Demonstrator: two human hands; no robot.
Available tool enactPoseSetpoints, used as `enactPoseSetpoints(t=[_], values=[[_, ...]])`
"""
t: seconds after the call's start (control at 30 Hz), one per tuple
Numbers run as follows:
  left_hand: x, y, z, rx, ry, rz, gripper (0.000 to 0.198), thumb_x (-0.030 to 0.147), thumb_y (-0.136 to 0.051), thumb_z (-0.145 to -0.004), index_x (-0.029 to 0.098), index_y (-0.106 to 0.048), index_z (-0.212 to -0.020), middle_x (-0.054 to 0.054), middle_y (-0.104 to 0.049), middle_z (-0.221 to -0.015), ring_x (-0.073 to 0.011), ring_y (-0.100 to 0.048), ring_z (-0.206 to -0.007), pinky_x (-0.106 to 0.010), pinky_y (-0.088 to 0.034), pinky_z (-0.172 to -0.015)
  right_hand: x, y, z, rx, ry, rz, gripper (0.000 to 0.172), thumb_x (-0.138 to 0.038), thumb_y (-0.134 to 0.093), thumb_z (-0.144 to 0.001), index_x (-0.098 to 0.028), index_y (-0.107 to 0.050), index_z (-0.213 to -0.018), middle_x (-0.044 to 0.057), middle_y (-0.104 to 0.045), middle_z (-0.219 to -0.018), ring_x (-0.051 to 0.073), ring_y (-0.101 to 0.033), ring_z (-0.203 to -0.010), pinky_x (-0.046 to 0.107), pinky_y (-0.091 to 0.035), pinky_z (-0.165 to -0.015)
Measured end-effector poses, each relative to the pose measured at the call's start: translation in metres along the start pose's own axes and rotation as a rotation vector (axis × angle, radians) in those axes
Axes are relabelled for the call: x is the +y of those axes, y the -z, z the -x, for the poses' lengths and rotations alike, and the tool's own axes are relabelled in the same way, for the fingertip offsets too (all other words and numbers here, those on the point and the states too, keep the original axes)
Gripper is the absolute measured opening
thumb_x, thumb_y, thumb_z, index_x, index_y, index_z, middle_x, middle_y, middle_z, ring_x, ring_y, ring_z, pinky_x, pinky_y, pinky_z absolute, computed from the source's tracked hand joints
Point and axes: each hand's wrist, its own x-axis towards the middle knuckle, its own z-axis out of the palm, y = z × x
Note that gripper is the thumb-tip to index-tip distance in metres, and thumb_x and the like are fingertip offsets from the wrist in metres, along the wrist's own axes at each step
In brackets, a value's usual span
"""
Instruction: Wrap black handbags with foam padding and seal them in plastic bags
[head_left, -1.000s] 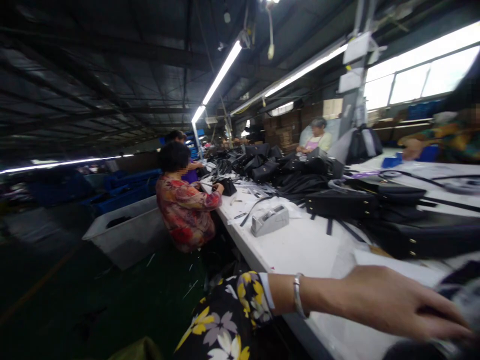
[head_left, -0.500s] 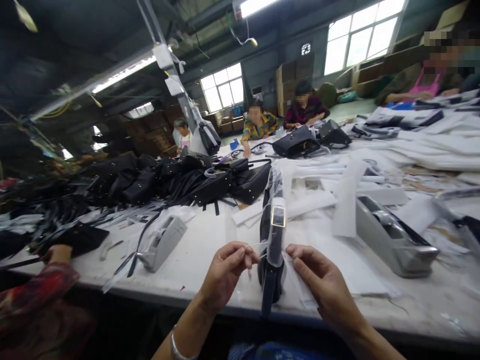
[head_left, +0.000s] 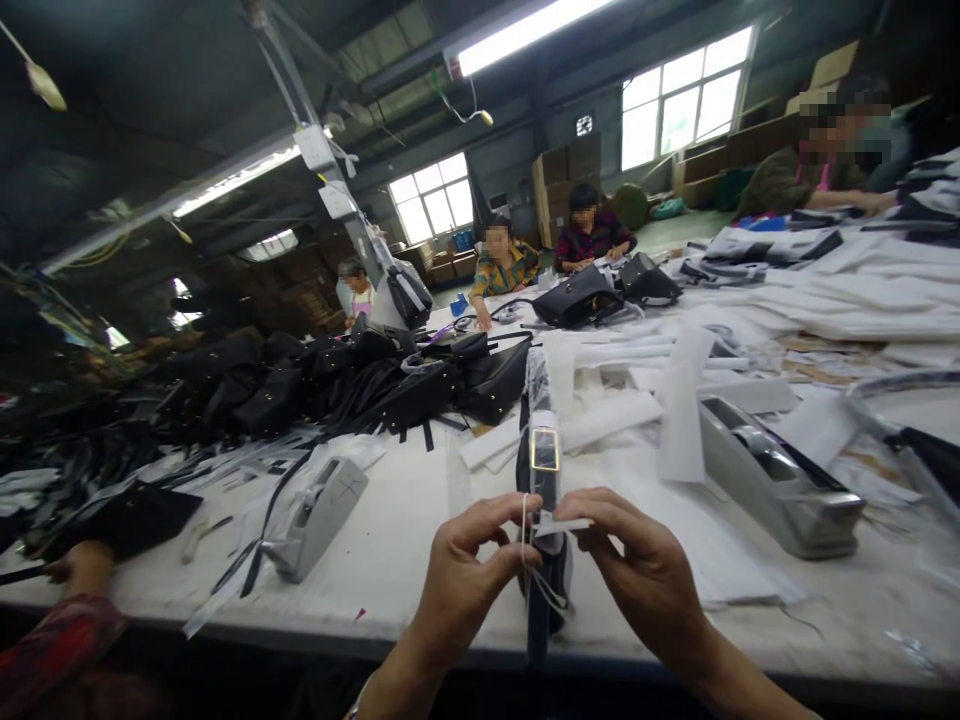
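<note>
A black bag (head_left: pixel 556 578) stands on edge at the table's front, its narrow side towards me. Clear wrapping covers the strap around its gold buckle (head_left: pixel 545 449). My left hand (head_left: pixel 474 570) pinches a thin white string (head_left: pixel 524 530), which loops down between thumb and forefinger in front of the bag. With thumb and fingers, my right hand (head_left: pixel 646 568) grips a small flat white strip (head_left: pixel 566 525) that juts across the bag's side. Whether string and strip are joined is hidden by the fingertips.
Grey tape dispensers stand left (head_left: pixel 319 520) and right (head_left: pixel 780 480). Black bags (head_left: pixel 360 390) are heaped behind on the left; white foam sheets (head_left: pixel 862 300) pile up on the right. A co-worker's hand (head_left: pixel 88 570) is at far left. Several people sit across the table.
My right hand has closed in on the left and now grips the white strip in front of the bag. My left hand has drawn the string up over the bag's side.
</note>
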Motion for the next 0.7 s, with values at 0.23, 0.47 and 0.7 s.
enactPoseSetpoints(t=[0.23, 0.47, 0.7], values=[[0.002, -0.013, -0.001, 0.133, -0.001, 0.119, 0.022, 0.028, -0.076, -0.082, 0.023, -0.076, -0.104, -0.004, -0.075, -0.106, -0.0191, -0.069, -0.102, -0.026, -0.054, -0.093, -0.009, 0.003, -0.01, -0.154, 0.037, 0.168, 0.021, -0.011, -0.053, -0.096, -0.023, -0.069, -0.103, 0.004, -0.068, -0.098, 0.014, -0.066, -0.088, 0.022, -0.053, -0.078], [0.012, -0.018, -0.005, 0.085, -0.318, -0.163, 0.016, 0.014, -0.073, -0.083, 0.021, -0.072, -0.098, -0.003, -0.074, -0.098, -0.0165, -0.07, -0.094, -0.026, -0.057, -0.087, -0.017, 0.003, -0.019, -0.215, 0.073, 0.351, 0.026, -0.012, -0.052, -0.094, -0.023, -0.071, -0.108, 0.005, -0.069, -0.094, 0.017, -0.066, -0.084, 0.026, -0.052, -0.073], [0.017, -0.012, 0.01, 0.139, -0.724, -0.605, 0.045, -0.002, -0.067, -0.082, 0.023, -0.065, -0.12, -0.004, -0.073, -0.102, -0.0148, -0.069, -0.091, -0.025, -0.059, -0.084, -0.009, 0.008, -0.018, -0.155, -0.18, 0.074, 0.015, -0.029, -0.06, -0.095, -0.022, -0.069, -0.104, 0.005, -0.068, -0.098, 0.017, -0.065, -0.086, 0.027, -0.053, -0.078]])
